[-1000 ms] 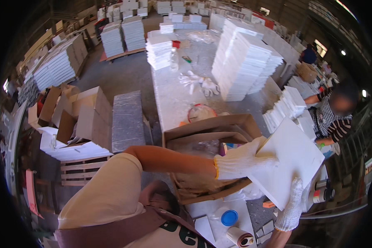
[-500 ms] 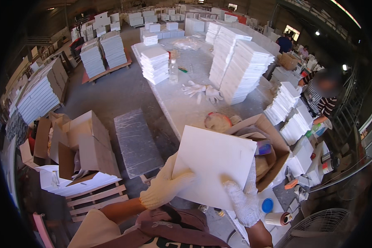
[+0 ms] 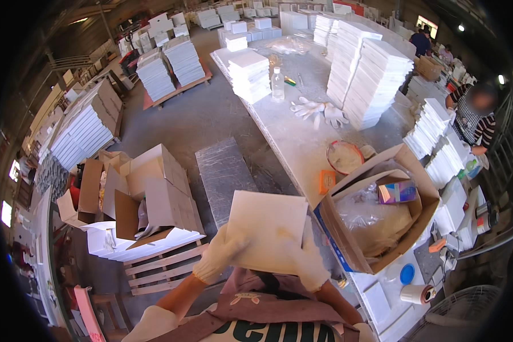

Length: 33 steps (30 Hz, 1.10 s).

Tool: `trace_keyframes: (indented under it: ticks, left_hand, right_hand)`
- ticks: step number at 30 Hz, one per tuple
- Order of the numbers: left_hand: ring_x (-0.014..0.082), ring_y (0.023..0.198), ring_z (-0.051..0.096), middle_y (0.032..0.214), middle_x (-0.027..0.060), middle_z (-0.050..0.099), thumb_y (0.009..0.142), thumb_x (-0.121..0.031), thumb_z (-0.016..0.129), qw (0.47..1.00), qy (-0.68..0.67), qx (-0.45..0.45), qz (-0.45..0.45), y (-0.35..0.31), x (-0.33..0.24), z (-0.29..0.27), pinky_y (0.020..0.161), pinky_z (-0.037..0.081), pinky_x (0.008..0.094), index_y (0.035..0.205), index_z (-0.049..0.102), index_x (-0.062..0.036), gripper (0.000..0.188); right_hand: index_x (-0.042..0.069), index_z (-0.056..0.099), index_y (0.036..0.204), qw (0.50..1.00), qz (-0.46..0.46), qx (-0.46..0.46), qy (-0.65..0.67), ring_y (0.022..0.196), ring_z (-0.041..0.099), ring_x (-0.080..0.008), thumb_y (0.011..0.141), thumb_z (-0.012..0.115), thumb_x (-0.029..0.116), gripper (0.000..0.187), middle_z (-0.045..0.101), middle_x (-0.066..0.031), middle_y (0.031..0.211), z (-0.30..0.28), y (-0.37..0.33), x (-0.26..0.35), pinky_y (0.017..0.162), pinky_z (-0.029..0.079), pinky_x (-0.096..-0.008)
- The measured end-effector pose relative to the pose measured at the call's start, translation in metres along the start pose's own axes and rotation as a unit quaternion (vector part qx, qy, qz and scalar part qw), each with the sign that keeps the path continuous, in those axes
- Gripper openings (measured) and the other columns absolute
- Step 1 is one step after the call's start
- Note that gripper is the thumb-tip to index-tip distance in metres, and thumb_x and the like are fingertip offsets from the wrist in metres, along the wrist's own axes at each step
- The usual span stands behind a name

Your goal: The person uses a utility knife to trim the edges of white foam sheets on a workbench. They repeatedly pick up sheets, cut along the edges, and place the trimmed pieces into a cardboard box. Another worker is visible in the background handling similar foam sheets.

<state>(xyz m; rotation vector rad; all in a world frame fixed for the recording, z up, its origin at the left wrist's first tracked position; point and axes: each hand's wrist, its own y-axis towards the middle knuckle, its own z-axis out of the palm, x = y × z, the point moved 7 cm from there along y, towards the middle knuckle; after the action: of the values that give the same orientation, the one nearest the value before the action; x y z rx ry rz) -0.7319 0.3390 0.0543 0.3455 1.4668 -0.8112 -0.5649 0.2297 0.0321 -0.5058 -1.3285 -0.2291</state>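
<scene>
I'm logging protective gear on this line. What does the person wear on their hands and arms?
Both the left hand and right hand wear cream-white knitted work gloves with ribbed cuffs at the wrists. The forearms above the cuffs are bare; pale short sleeves show at the lower edge.

— What can't you see well here?

— The white square panel (image 3: 268, 231) hides most of the fingers of the left hand (image 3: 221, 254) and the right hand (image 3: 309, 263). The panel's bottom edge is hidden behind the gloves too.

— Anything else?

— The person's arms are cut off at the bottom edge. The open cardboard box (image 3: 376, 214) holds crumpled plastic, and I can't tell what lies under it. The person in the striped shirt (image 3: 477, 117) has a blurred face, and white stacks hide the lower body.

— And far away?

— The people at the back (image 3: 424, 40) are too small to tell what they do. The corners of the picture are all dark.
</scene>
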Motion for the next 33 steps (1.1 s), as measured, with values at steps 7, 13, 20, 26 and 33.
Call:
trace_keyframes:
  ticks: [7,13,20,26,33]
  left_hand:
    - [0.0110,0.106,0.057,0.118,0.0075,0.063,0.093,-0.033,0.067,0.996,0.025,-0.078,-0.046,0.005,0.030,-0.008,0.093,0.046,0.0261,0.132,0.052,0.0051,0.056]
    - [0.0102,0.105,0.057,0.117,0.0070,0.063,0.093,-0.035,0.067,0.985,0.076,-0.091,-0.128,0.042,0.066,-0.033,0.093,0.046,0.0253,0.131,0.052,0.0050,0.058]
    - [0.0099,0.102,0.058,0.114,0.0054,0.063,0.092,-0.035,0.068,0.983,0.108,-0.020,-0.145,0.142,0.063,-0.051,0.091,0.047,0.0252,0.128,0.054,0.0037,0.055]
    - [0.0109,0.105,0.060,0.118,0.0050,0.065,0.090,-0.040,0.070,0.979,0.074,0.112,-0.154,0.271,0.038,-0.045,0.091,0.048,0.0274,0.132,0.054,0.0012,0.061]
    - [0.0134,0.115,0.057,0.125,0.0054,0.063,0.089,-0.042,0.070,0.950,0.175,0.188,-0.180,0.415,0.005,-0.044,0.099,0.045,0.0303,0.134,0.055,-0.0011,0.062]
  right_hand:
    - [0.001,0.020,0.152,0.996,0.033,0.030,-0.076,0.123,0.055,-0.0249,0.091,0.065,0.042,0.087,0.055,-0.0181,0.137,-0.005,0.041,-0.061,0.100,0.045,-0.0332]
    - [0.006,0.038,0.144,0.995,0.073,0.002,-0.061,0.114,0.055,-0.0166,0.096,0.062,0.029,0.058,0.058,-0.0093,0.127,-0.010,0.071,-0.095,0.096,0.046,-0.0317]
    - [-0.001,0.018,0.154,0.992,0.100,-0.076,-0.013,0.120,0.059,-0.0364,0.091,0.060,0.053,0.093,0.058,-0.0275,0.131,-0.018,0.137,-0.123,0.097,0.046,-0.0376]
    - [0.000,0.018,0.155,0.975,0.103,-0.199,0.009,0.120,0.058,-0.0268,0.090,0.062,0.055,0.097,0.057,-0.0204,0.135,-0.037,0.218,-0.109,0.095,0.048,-0.0344]
    - [0.012,0.022,0.157,0.948,0.051,-0.262,0.174,0.121,0.056,-0.0222,0.097,0.058,0.041,0.076,0.054,-0.0143,0.138,-0.037,0.315,-0.046,0.096,0.048,-0.0351]
